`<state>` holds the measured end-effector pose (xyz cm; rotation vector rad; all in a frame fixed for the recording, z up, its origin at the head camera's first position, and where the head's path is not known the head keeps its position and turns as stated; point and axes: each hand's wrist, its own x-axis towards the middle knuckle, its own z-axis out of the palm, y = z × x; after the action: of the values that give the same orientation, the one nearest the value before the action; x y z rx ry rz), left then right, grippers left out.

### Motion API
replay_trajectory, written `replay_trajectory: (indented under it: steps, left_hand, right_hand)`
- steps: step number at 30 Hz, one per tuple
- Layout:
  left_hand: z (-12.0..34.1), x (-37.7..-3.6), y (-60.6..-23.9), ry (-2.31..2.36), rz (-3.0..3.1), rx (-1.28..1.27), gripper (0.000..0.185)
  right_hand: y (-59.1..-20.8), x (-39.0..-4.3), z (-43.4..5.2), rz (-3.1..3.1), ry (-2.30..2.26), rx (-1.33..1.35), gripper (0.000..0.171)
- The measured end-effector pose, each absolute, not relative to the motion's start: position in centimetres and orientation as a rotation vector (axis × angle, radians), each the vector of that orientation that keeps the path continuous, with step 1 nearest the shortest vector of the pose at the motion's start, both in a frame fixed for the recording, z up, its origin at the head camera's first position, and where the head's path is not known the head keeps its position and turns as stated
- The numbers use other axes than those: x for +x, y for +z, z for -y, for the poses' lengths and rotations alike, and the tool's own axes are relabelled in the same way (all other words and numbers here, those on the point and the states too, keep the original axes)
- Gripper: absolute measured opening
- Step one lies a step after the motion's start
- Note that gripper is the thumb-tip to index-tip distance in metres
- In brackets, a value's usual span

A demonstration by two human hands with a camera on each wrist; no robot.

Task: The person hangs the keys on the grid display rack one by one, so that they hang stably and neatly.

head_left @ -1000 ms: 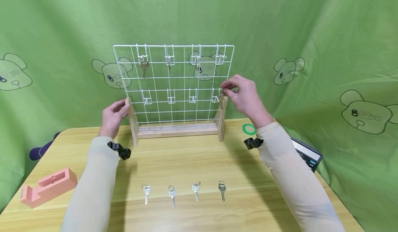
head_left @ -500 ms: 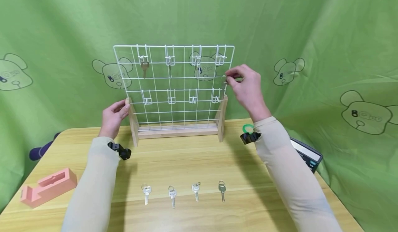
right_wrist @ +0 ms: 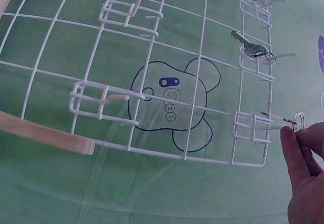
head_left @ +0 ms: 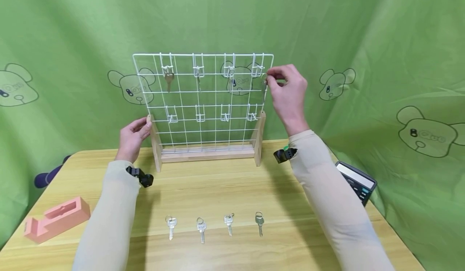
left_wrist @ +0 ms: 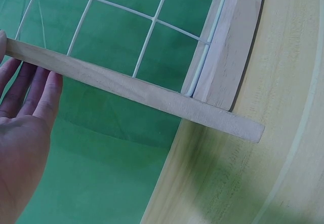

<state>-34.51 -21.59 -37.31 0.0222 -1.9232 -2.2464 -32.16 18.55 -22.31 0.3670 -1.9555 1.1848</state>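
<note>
A white wire grid rack [head_left: 215, 90] stands in a wooden base [head_left: 207, 155]. My left hand [head_left: 132, 137] grips the top of its left wooden post [left_wrist: 136, 89], thumb and fingers on opposite sides. At the upper right, my right hand [head_left: 290, 93] pinches the ring [right_wrist: 299, 117] of a key, whose blade hangs below the fingertips in the head view. This ring is right beside the tip of the top-right hook [right_wrist: 250, 126]. Three keys hang along the top row, among them a brownish key [head_left: 168, 80] at the left. The lower row's hooks [head_left: 225, 115] carry no keys.
Several keys [head_left: 201, 228] with rings lie in a row on the wooden table [head_left: 214, 259]. A pink tape dispenser [head_left: 59, 218] sits front left, a calculator [head_left: 357, 180] at the right edge. A purple object [head_left: 51, 176] shows at the left; green cloth [head_left: 203, 17] surrounds the table.
My right hand has risen with the key from the lower-right hook's level up to the top-right hook. The left hand has stayed on the post.
</note>
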Motion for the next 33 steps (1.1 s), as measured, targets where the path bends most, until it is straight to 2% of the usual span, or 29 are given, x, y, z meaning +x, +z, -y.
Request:
replay_trajectory:
  steps: [13,33]
  left_hand:
    - [21.6,-34.5,-37.3,-2.246,1.929,0.019,0.054]
    - [21.7,-34.4,-37.4,-2.246,1.942,0.008,0.054]
  right_hand:
    - [-21.1,-33.1,-17.6,1.881,1.220,0.315,0.013]
    - [-22.9,-34.4,-18.5,1.988,1.229,0.318,0.018]
